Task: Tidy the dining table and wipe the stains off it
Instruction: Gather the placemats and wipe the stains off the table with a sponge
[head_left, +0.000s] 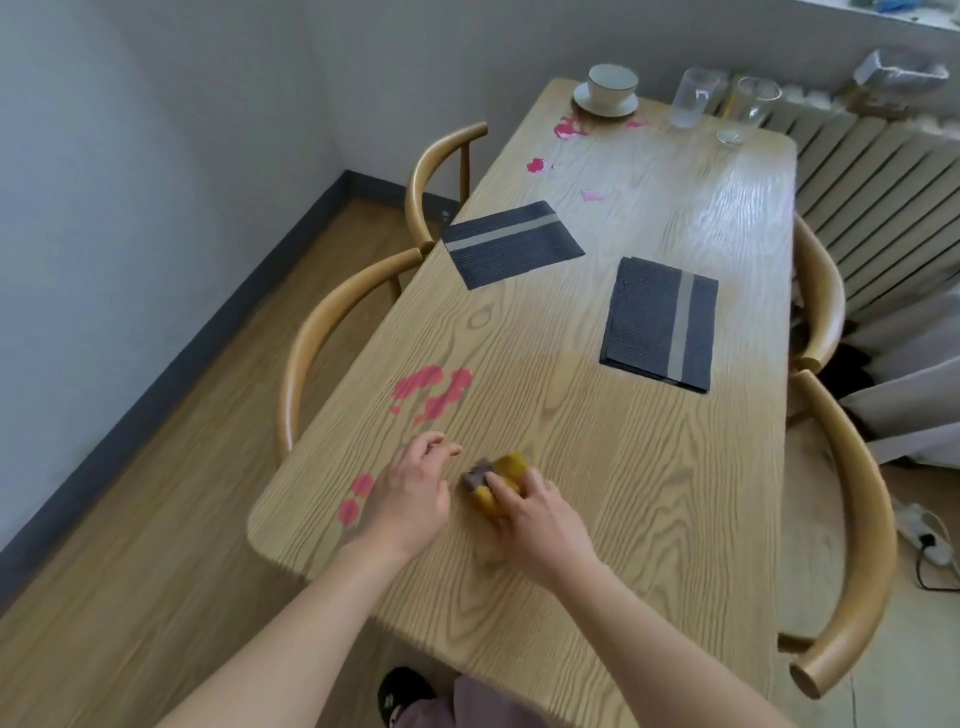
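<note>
Right hand (540, 512) fingers (506, 486) closed around a yellow sponge (506, 475) with a dark scrub face, pressing it on the wooden bench (649, 519) near the near-left corner. Left hand (413, 493) just beside the sponge, fingers (441, 448) loosely spread, holding nothing, palm over the bench. Pink stains (356, 499) by the left hand at the bench edge; a bigger pink stain patch (431, 392) a bit farther. Mid-bench: two dark placemats with a grey stripe, right placemat (660, 323) and left placemat (511, 244), apart from each other. Farther on, smaller pink spots (536, 165) and a smear (569, 127). At the far end a white cup on a saucer (607, 92) and two clear glasses (693, 98), (748, 109). Wooden chairs (332, 332) along both sides.
</note>
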